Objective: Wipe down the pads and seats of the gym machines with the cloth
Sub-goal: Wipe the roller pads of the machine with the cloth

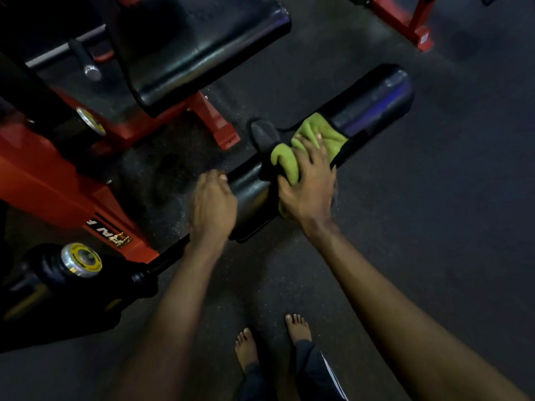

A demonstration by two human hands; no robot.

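While my left hand curls its fingers over the near end of the black roller pad, my right hand presses the green cloth onto the pad's middle, fingers spread. To the left, the red frame carries white lettering, blurred and cut off, which I cannot read. A black seat pad lies farther off.

Single head-worn wide-angle view. Faces forward and steeply downward, from close above the roller pad and the floor.
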